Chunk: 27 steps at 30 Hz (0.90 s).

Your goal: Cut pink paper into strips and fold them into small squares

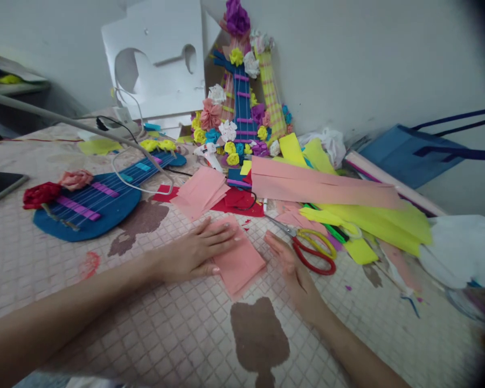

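Note:
A stack of pink paper pieces [242, 261] lies on the table in front of me. My left hand [202, 248] rests flat on the stack's left side, fingers stretched out. Just off the stack's right edge, my right hand [293, 267] stands on its side with fingers extended and nothing visible in it. Beside that hand lie scissors [314, 264] with one red and one yellow handle loop. Behind the stack is a second fan of pink paper sheets [202, 191], partly over a red strip [165, 194].
A blue paper guitar [105, 199] with paper flowers lies left, crossed by a white cable. Flower-covered guitars [244, 108] lean against the wall. A glue gun [209, 155] lies before them. Long pink strips [319, 186] and yellow paper [388, 226] spread right. A phone [2, 186] sits far left.

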### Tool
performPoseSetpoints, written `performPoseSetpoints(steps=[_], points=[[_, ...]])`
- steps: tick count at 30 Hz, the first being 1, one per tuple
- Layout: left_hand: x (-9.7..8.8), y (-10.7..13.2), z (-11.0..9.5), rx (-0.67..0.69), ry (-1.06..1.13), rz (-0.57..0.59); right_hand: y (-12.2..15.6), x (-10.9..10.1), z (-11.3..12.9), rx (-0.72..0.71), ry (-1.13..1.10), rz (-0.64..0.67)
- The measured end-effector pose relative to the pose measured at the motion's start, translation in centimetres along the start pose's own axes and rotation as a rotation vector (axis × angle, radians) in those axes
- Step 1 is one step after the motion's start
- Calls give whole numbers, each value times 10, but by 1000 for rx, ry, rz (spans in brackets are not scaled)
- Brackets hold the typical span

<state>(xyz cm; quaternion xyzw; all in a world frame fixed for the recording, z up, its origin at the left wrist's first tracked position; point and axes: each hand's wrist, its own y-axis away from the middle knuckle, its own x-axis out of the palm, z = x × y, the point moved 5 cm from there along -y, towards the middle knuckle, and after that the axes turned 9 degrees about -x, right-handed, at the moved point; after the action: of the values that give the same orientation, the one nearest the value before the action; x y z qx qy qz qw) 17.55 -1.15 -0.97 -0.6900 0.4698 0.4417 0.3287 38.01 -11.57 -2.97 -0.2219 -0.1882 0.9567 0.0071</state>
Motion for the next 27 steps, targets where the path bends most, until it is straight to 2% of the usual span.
performPoseSetpoints(steps=[3, 6, 8, 10, 13, 18, 24, 27], points=[[-15, 2, 11, -130, 40, -116, -6, -4, -1, 47, 62, 15], [-37, 5, 29, -361, 87, -337, -20, -7, 6, 25, 157, 126], [-45, 4, 41, -504, 131, -382, -31, -8, 11, -3, 193, 187], [-46, -2, 50, -588, 176, -323, -41, -9, 10, 17, 187, 194], [-41, -12, 57, -625, 186, -223, -48, -9, 1, 87, 128, 124], [-32, -17, 63, -707, 151, -189, -45, -8, -14, 101, 54, 51], [-26, -22, 61, -619, 266, -146, -43, -9, -16, 134, 55, 48], [-24, -23, 62, -612, 356, -161, -43, -8, -15, 142, 68, 58]])
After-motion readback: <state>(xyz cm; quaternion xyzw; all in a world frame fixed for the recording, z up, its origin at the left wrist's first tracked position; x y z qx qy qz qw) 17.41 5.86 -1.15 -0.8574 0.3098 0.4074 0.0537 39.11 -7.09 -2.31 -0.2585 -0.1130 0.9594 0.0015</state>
